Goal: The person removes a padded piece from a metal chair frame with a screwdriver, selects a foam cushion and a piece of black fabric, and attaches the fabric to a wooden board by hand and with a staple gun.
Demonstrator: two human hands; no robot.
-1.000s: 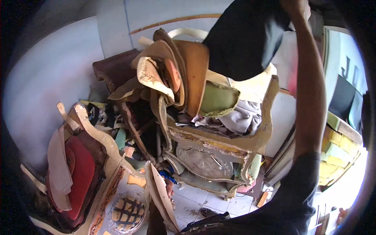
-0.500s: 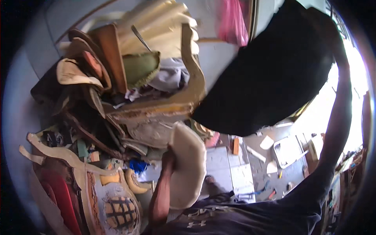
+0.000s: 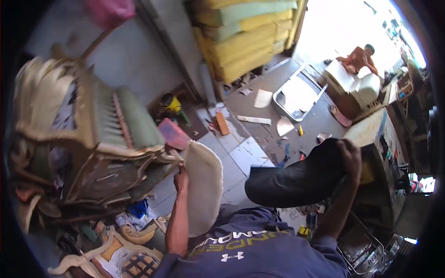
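Note:
My left hand (image 3: 181, 180) is closed on the edge of a cream padded panel (image 3: 204, 187) with a rounded outline, held upright in front of my left side. Its fingers are partly behind the panel. On the other side, my right hand (image 3: 351, 160) grips one end of a black sheet of upholstery material (image 3: 296, 183). The sheet bends into a curve and its far end hangs free toward the middle. A gap lies between the panel and the sheet.
Carved wooden chair frames (image 3: 88, 134) crowd the left. Yellow foam blocks (image 3: 250, 46) are stacked at the back. A white-topped metal-framed table (image 3: 296, 95) stands amid floor scraps. Another person (image 3: 359, 60) sits by a cream seat (image 3: 366, 88). A wooden cabinet (image 3: 375, 134) stands at right.
My right hand has come down from high on the right, and the black sheet with it, now bent. My view has turned right. The padded panel stays in my left hand.

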